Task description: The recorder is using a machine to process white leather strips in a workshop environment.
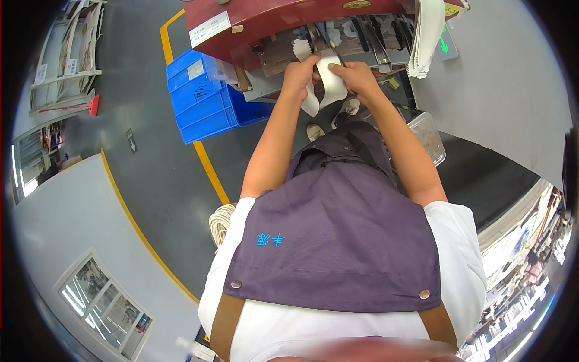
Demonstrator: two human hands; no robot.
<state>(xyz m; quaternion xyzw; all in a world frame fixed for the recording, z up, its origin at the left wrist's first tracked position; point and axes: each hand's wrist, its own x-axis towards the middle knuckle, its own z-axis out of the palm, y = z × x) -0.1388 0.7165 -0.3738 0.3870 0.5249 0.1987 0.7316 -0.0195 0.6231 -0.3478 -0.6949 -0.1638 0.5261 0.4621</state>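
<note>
Both hands are at the front of a red machine (265, 35), close to its metal work plate. A white, flexible strip (333, 84) curves between them, and its lower end hangs in a loop. My left hand (298, 77) pinches the strip on the left side, thumb pointing inward. A scalloped white end (301, 49) sticks up just beyond those fingers; whether it belongs to the same strip I cannot tell. My right hand (358, 79) is closed on the strip's right edge with the thumb on top. The fingers underneath are partly hidden.
Long white strips (428, 39) hang off the machine's right side. A blue plastic bin (196, 99) stands at the left on the floor, by a yellow line. A clear plastic tub (431, 136) is beside my right forearm. Coiled pale cord (222, 223) lies near my left elbow.
</note>
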